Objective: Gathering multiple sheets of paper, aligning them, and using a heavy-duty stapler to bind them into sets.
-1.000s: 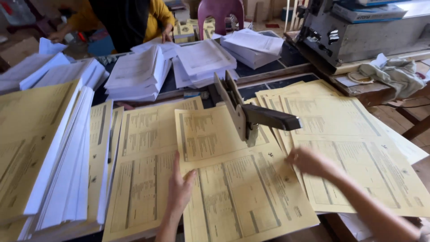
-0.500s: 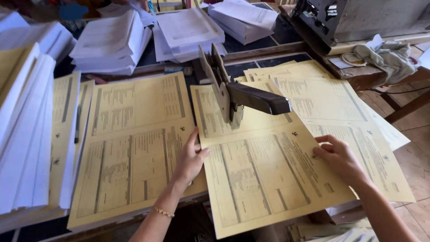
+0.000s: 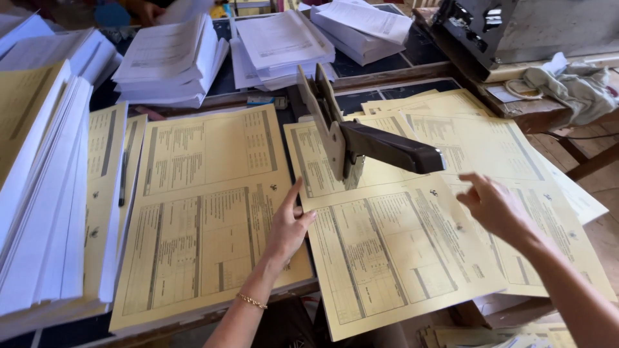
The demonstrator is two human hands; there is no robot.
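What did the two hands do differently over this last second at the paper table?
The right hand lifted off the yellow printed sheet under the long-arm stapler and now hovers above it, fingers spread. The left hand slid up to that sheet's left edge, by the neighbouring stack of yellow printed sheets. The grey long-arm stapler and the white paper piles behind it kept their places.

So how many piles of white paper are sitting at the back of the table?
3 at least: a left pile, a middle pile and a right pile. More may lie beyond the picture's edge.
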